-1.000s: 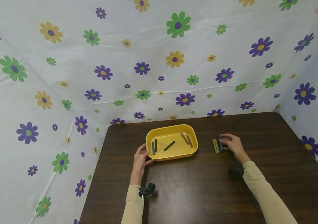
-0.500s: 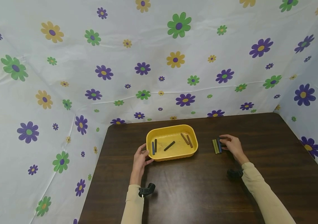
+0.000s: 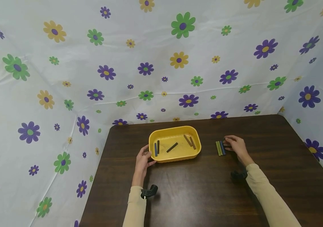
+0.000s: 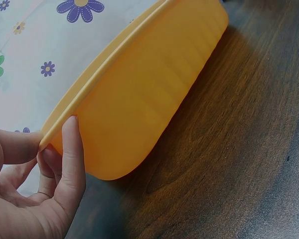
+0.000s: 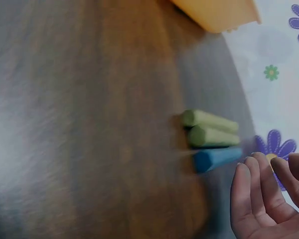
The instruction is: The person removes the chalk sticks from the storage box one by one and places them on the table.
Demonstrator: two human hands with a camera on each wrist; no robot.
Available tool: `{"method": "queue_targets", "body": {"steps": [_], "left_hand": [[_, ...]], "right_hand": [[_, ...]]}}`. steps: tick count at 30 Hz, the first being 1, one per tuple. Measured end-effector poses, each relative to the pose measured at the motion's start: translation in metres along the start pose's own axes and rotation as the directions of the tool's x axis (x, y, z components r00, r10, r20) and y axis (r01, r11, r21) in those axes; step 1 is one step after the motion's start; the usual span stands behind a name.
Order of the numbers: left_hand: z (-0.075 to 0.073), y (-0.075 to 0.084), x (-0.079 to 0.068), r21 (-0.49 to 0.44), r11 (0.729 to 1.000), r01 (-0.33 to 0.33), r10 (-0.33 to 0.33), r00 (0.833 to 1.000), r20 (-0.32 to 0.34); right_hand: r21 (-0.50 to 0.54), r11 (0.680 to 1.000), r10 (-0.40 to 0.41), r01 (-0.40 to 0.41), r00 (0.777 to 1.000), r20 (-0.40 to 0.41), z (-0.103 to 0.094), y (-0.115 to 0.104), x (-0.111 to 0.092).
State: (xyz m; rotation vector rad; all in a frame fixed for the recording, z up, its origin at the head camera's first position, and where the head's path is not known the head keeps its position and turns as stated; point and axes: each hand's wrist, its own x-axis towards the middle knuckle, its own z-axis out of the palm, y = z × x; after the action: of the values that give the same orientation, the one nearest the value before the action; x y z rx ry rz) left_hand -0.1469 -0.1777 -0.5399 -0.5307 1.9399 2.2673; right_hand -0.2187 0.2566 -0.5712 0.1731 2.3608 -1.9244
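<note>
My left hand (image 3: 142, 162) pinches the left end of a yellow plastic tub (image 4: 139, 89), thumb at the rim and fingers against the outer wall. In the tub lie a blue chalk-like stick (image 3: 155, 149), a black stick (image 3: 158, 147) beside it, a slanted black stick (image 3: 172, 147) and two brown sticks (image 3: 193, 143). To the right, two olive-green sticks (image 5: 212, 121) and a blue stick (image 5: 217, 159) lie side by side on the table. Just right of that blue stick is my right hand (image 3: 236, 147), fingers loosely bent and holding nothing; contact with the stick is unclear.
Everything stands on a dark brown wooden table (image 3: 189, 195). Behind and on both sides hangs a white flowered cloth (image 3: 161, 78), meeting the table's far edge. A black wrist camera (image 3: 149, 191) sits on the left sleeve, another (image 3: 238, 175) on the right.
My right hand has slid the blue stick left, up against the olive-green ones, and let it go, drawing slightly away. The left hand and the tub have stayed put.
</note>
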Motion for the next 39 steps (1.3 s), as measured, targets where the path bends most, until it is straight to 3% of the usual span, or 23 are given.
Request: {"method": "queue_targets", "body": {"steps": [7,19,33,39], "left_hand": [[-0.002,-0.01,0.01,-0.01,1.0,-0.008,0.007,0.999,-0.036],[-0.001,-0.011,0.008,-0.004,1.0,-0.022,0.021,0.997,-0.071],[-0.001,-0.011,0.008,0.005,1.0,-0.017,0.017,0.998,-0.068],[-0.001,-0.011,0.01,0.013,1.0,-0.014,0.014,0.998,-0.056]], "right_hand": [[0.042,0.999,-0.032,0.032,0.999,-0.003,0.004,-0.023,0.006],[0.106,0.992,-0.083,0.072,0.991,0.102,0.038,-0.097,-0.012],[0.022,0.993,-0.12,0.118,0.979,0.167,0.071,-0.104,0.006],[0.048,0.993,-0.115,0.109,0.978,0.175,0.082,-0.112,0.008]]}}
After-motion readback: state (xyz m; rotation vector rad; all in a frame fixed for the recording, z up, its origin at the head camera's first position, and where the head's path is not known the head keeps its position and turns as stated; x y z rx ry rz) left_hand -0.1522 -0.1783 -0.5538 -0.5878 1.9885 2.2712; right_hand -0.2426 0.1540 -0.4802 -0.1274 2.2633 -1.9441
